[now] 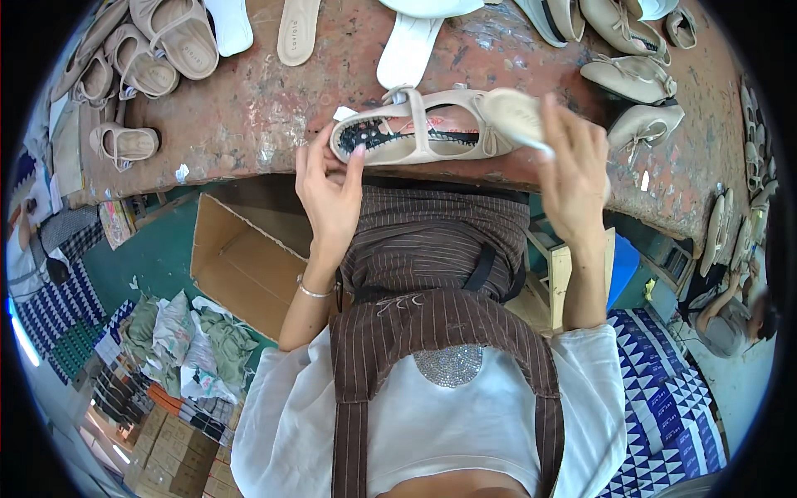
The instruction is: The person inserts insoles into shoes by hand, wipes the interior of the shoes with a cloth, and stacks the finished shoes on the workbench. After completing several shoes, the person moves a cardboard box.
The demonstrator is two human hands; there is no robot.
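At the near edge of the desk (pixel 257 112), we see an open shoe (pixel 421 124) lying lengthwise, its heel to our left. Our left hand (pixel 328 184) clamps the heel, thumb inside the rim and fingers outside — probably to keep the light shoe from sliding. Our right hand (pixel 573 166), well apart from the left, pinches a pale insole (pixel 513 114) over the toe end; blur keeps us from telling whether insole and shoe touch. Holding it by one end likely leaves the rest free. Beyond the shoe lie a white insole (pixel 407 54) and a tan insole (pixel 296 33). Shoes at right (pixel 631 79) crowd the right hand's side — they could limit its swing. A small sandal (pixel 124 144) sits far left, and a cardboard box (pixel 249 266) stands below the desk.
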